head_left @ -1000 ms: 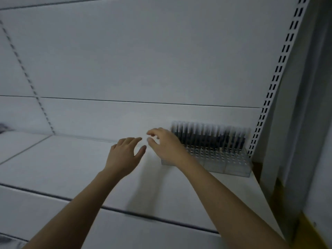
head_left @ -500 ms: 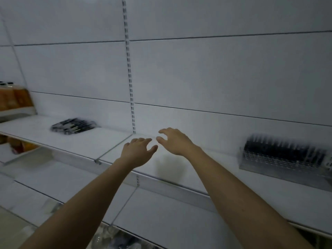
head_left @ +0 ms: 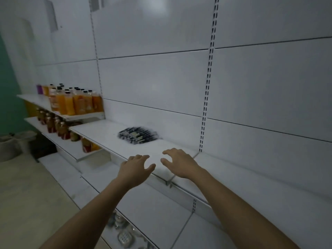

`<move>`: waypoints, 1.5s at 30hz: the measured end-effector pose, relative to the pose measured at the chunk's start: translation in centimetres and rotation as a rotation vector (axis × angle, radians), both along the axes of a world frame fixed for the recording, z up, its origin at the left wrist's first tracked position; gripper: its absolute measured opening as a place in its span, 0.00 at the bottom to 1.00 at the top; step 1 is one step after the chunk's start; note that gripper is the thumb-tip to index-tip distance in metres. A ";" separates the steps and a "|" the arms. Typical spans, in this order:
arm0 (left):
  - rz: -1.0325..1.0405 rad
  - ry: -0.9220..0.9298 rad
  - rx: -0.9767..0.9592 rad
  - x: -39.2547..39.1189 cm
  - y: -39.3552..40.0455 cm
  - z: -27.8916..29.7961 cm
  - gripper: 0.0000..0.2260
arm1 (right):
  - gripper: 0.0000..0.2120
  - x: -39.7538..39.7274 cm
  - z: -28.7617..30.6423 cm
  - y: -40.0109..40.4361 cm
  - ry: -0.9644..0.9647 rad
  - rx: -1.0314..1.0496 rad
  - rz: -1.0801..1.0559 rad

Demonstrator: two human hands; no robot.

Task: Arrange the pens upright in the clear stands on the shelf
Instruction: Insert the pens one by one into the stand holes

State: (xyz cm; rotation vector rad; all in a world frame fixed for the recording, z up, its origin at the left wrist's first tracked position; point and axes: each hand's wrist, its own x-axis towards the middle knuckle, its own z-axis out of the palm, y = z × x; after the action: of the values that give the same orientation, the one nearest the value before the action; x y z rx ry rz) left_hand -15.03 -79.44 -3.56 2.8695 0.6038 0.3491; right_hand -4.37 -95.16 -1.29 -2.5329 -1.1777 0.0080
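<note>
We see the pens (head_left: 138, 134), a dark loose pile lying flat on the white shelf (head_left: 107, 139), near the back panel and left of the slotted upright (head_left: 208, 83). The pile is blurred, so we cannot count them or read any print on them. Both hands are stretched out over the shelf's front edge, short of the pile. The left hand (head_left: 135, 168) is empty, palm down, fingers relaxed and slightly spread. The right hand (head_left: 180, 163) is also empty, fingers loosely bent, thumb apart, gripping nothing. The two hands are near each other, not touching. Nothing lies between them and the pens.

Further left, orange juice bottles (head_left: 77, 103) with black caps stand on a higher shelf; their labels are too blurred to read. Below them are darker bottles (head_left: 55, 125) on a lower shelf. At the bottom edge, small shiny items (head_left: 124, 236) sit on a low shelf, unclear what. A green wall (head_left: 9, 97) is at far left.
</note>
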 end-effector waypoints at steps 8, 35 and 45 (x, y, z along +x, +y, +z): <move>0.035 0.011 -0.033 8.2 12.5 -1.9 0.29 | 0.25 10.7 -5.4 13.4 0.065 0.003 -0.066; -0.255 0.295 0.078 29.8 22.5 -3.4 0.22 | 0.13 19.8 -9.9 22.8 0.089 0.311 -0.526; -0.586 0.163 -0.138 26.1 20.8 -1.7 0.11 | 0.23 16.8 -6.8 25.7 0.355 0.953 -0.868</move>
State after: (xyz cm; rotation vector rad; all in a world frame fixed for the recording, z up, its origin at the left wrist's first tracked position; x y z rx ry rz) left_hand 11.11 -58.68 -5.29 2.7873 -0.1981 -0.0186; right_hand 12.44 -69.48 -8.11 -1.8339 0.1405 -0.2410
